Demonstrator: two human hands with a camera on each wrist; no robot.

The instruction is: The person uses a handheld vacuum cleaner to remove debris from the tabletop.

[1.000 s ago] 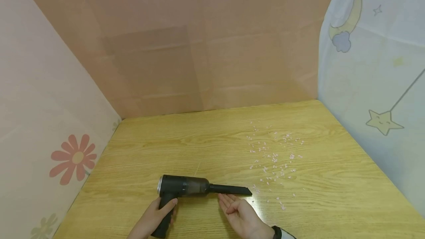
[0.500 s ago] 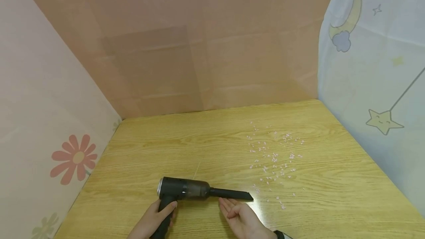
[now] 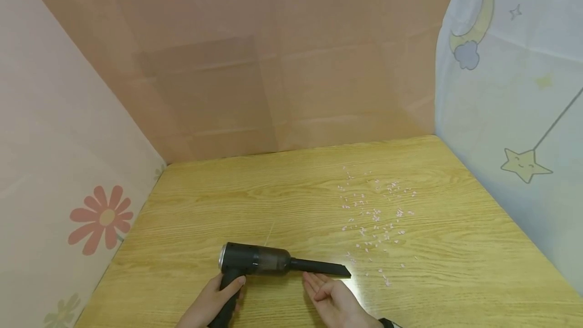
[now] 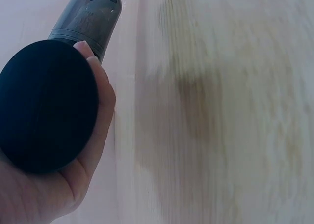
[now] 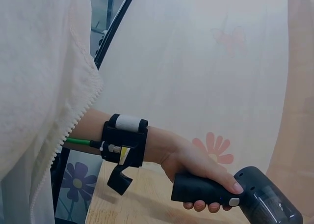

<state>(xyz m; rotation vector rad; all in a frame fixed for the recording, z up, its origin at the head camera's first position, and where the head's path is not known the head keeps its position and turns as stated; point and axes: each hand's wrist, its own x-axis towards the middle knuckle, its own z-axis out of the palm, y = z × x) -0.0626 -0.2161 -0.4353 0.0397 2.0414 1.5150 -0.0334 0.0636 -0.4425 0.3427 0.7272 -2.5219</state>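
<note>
A black handheld vacuum cleaner (image 3: 257, 259) with a smoky see-through chamber and a slim slanted nozzle points rightward over the table. My left hand (image 3: 211, 300) grips its handle, the thumb lying along it near a small silver button (image 5: 234, 202) in the right wrist view. The left wrist view has the round handle end covering much of the left hand (image 4: 93, 135). Palm up, my right hand (image 3: 334, 300) lies with its fingers at the underside of the nozzle; whether they touch it is hard to tell. Pale pink paper bits (image 3: 375, 214) are scattered beyond the nozzle.
The wood-grain table (image 3: 218, 191) is bounded by a brown cloth (image 3: 282, 65) at the back, a flowered cloth (image 3: 54, 130) on the left and a star-and-moon cloth (image 3: 492, 95) on the right. A thin pale strand (image 3: 269, 233) lies behind the vacuum cleaner.
The vacuum cleaner has shifted slightly right, and its nozzle tip has dipped a little toward the table's front. Both hands have moved slightly with it. The paper bits look the same.
</note>
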